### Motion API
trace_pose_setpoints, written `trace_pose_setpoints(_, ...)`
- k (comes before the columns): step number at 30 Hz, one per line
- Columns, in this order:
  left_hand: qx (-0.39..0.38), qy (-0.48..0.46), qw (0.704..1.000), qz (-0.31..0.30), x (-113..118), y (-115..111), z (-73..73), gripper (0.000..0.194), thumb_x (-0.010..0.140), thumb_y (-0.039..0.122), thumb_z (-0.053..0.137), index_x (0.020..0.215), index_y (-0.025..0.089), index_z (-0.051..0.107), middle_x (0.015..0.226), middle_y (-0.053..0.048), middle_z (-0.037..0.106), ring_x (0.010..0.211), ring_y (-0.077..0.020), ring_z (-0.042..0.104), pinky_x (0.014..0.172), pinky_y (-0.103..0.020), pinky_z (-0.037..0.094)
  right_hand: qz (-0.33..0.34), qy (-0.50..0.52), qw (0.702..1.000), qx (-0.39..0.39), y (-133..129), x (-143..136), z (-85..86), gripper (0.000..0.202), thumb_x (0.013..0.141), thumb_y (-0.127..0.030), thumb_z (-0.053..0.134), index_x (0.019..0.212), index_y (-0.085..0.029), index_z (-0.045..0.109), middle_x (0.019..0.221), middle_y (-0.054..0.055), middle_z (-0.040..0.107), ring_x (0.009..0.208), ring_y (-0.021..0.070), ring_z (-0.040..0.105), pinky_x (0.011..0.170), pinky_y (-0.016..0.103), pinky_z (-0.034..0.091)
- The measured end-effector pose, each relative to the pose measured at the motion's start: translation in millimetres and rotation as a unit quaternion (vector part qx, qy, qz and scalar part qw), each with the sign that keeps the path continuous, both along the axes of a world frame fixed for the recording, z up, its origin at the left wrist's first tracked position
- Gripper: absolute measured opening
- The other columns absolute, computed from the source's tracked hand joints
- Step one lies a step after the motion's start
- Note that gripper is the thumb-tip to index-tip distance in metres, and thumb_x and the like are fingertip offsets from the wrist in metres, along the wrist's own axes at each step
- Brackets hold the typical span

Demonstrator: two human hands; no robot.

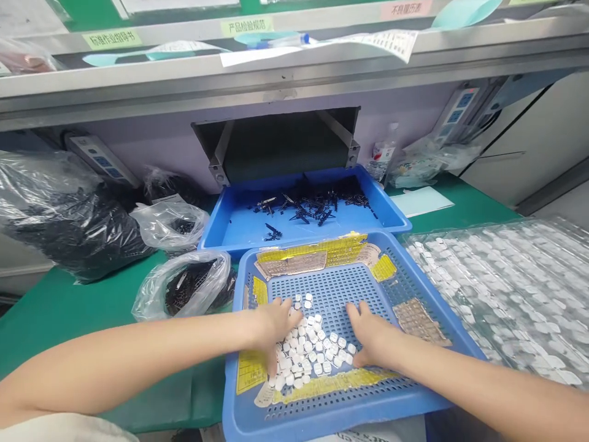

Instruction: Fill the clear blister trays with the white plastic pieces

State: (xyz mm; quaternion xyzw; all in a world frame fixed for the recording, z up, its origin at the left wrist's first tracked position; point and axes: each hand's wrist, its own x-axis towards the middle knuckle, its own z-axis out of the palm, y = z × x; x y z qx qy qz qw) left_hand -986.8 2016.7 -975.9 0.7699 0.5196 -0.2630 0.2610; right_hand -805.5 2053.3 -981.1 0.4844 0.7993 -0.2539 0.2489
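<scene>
Many small white square pieces lie in the near left part of a blue perforated basket, which has yellow and brown tape on its walls. My left hand rests at the left edge of the pile, fingers apart and touching the pieces. On the right side of the pile my right hand is spread over the basket floor, its fingers apart and nothing held in it. A few white pieces lie just beyond my left fingertips.
Behind the basket stands a blue tray with black parts. Bags of black parts are at left, clear trays of white pieces at right. A bottle stands behind; a metal shelf crosses above.
</scene>
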Motion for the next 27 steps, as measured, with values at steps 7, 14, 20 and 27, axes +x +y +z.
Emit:
trace_pose_setpoints(7,-0.057,0.015,0.997,0.039,26.5,-20.1,-10.0,0.104,0.037,0.020,0.074,0.125,0.004,0.021,0.120,-0.029,0.030,0.098,-0.0407,0.044,0.075,-0.046,0.041,-0.007,0.090,0.994,-0.068,-16.4,-27.6,-5.0,0.073,0.046,-0.012,0.068,0.112,-0.009,0.036,0.111,0.021,0.037,0.092,0.0362,0.051,0.074,0.043,0.038)
trace_pose_setpoints(14,-0.097,-0.219,0.911,0.337,31.4,-12.2,-7.4,0.061,0.049,0.016,0.064,0.102,0.009,0.034,0.104,-0.017,0.047,0.092,-0.0292,0.050,0.076,-0.040,0.043,-0.129,0.244,0.940,-0.203,-14.1,-30.9,-8.3,0.057,0.041,-0.010,0.063,0.093,-0.016,0.039,0.098,0.010,0.047,0.094,0.0268,0.047,0.079,0.038,0.038)
trace_pose_setpoints(20,-0.085,-0.370,0.853,0.358,33.0,-3.4,8.1,0.035,0.058,0.022,0.054,0.088,0.018,0.036,0.071,0.002,0.049,0.056,-0.0103,0.048,0.046,-0.021,0.039,-0.282,0.407,0.796,-0.348,0.2,-15.7,6.8,0.030,0.050,-0.014,0.041,0.079,-0.020,0.034,0.063,-0.003,0.048,0.056,0.0121,0.052,0.052,0.027,0.043)
trace_pose_setpoints(27,-0.038,-0.427,0.855,0.293,31.7,14.8,53.4,0.020,0.062,0.019,0.043,0.082,0.019,0.046,0.057,0.006,0.045,0.046,-0.0062,0.036,0.039,-0.017,0.026,-0.426,0.574,0.521,-0.467,2.1,2.9,30.8,0.017,0.068,-0.031,0.042,0.072,-0.015,0.045,0.060,0.002,0.054,0.049,0.0125,0.051,0.049,0.028,0.043)
